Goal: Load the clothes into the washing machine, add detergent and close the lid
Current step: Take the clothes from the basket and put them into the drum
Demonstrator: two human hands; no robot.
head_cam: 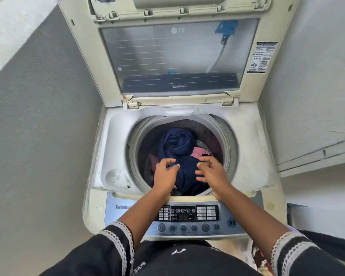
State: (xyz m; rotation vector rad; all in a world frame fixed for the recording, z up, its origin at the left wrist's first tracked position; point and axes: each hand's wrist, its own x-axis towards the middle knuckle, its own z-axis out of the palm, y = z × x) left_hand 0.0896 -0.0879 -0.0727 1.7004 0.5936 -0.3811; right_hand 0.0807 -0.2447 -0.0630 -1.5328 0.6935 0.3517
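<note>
While the lid of the top-loading washing machine stands raised against the back wall, both hands hang over the near half of the drum. The left hand has its fingers loosely curled with the thumb apart, gripping nothing; its fingertips sit just above or on the navy garment, and I cannot tell which. The right hand is likewise half spread, fingers bent and separated, holding nothing, just over the same dark cloth. A pink garment shows beneath the navy one toward the drum's far right side. The clothes lie heaped low inside the drum, well under its rim. Both forearms cross the control panel at the machine's front edge. A detergent well sits at the top deck's near left corner. Grey walls stand close on both sides of the machine.
</note>
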